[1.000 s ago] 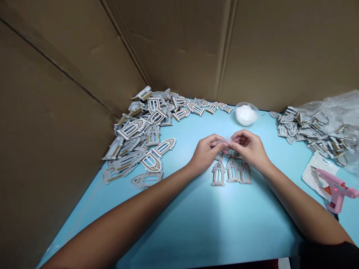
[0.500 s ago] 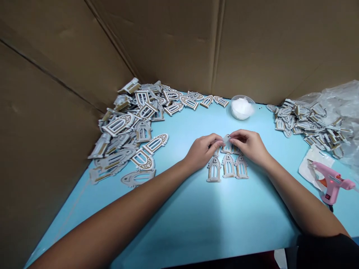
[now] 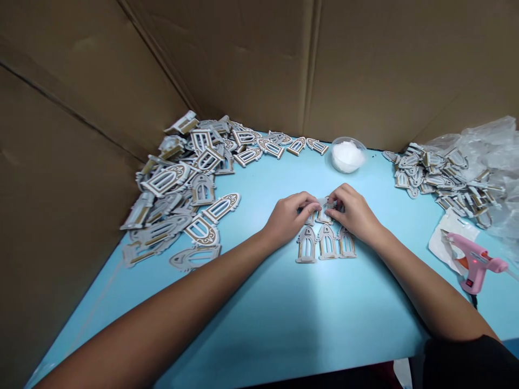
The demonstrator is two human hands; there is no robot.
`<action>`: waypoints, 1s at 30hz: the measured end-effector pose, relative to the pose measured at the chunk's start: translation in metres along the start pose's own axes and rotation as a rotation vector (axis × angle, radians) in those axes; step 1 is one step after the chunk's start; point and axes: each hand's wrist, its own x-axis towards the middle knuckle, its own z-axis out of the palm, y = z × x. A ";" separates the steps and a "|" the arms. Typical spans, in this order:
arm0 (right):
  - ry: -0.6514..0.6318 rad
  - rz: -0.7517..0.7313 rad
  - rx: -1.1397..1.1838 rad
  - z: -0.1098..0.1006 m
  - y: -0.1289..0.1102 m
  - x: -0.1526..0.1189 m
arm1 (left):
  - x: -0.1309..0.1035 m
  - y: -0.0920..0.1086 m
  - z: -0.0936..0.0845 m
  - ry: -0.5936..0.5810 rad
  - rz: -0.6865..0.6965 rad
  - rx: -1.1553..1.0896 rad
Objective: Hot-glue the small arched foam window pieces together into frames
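My left hand (image 3: pixel 288 217) and my right hand (image 3: pixel 353 212) meet over a group of small arched window frames, fingertips pinched. Between them is a small translucent white piece (image 3: pixel 323 201), thin and mostly covered by fingers. Its exact kind cannot be made out. Below the hands lies a front row of grey-backed window frames: a left one (image 3: pixel 306 245), a middle one (image 3: pixel 327 241) and a right one (image 3: pixel 347 242). Behind that row, another window frame (image 3: pixel 324 216) shows partly under the fingers, with others beside it largely hidden.
Many white-and-gold window frames (image 3: pixel 166 181) are heaped at the left. A round tub (image 3: pixel 347 155) of white material stands at the back. At the right are a pile of smaller frames (image 3: pixel 440 175), clear plastic bags (image 3: pixel 497 156) and a pink glue gun (image 3: pixel 474 256) with its light lit. Cardboard walls (image 3: pixel 251 65) enclose the table.
My right fingers have shifted lower around the translucent piece, which now sits flatter and closer to the back row of frames. The whole view has slid slightly.
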 end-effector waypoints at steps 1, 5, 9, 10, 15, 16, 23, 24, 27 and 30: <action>0.016 -0.004 -0.011 -0.002 0.000 0.000 | 0.000 0.000 0.000 0.015 -0.008 -0.020; -0.001 0.047 0.176 -0.008 -0.004 -0.002 | 0.000 0.002 0.001 0.069 -0.036 -0.085; -0.042 0.124 0.392 -0.005 -0.012 -0.005 | -0.001 0.003 0.001 0.080 -0.040 -0.124; -0.037 0.140 0.414 -0.004 -0.014 -0.005 | -0.002 0.003 0.000 0.075 -0.036 -0.129; 0.100 0.217 0.569 -0.016 -0.009 -0.004 | -0.001 0.001 0.001 0.049 0.000 -0.141; 0.145 0.224 0.569 -0.021 -0.005 -0.005 | -0.001 0.000 0.001 0.049 0.007 -0.141; 0.151 0.218 0.381 -0.032 0.022 -0.020 | 0.002 0.000 0.001 0.067 0.043 -0.063; 0.140 0.218 0.372 -0.030 0.025 -0.021 | 0.002 0.000 0.000 0.075 0.051 -0.046; 0.113 0.215 0.354 -0.023 0.031 -0.023 | 0.003 0.000 -0.001 0.093 0.081 -0.009; 0.088 0.213 0.336 -0.019 0.035 -0.023 | 0.004 0.001 -0.002 0.099 0.100 0.005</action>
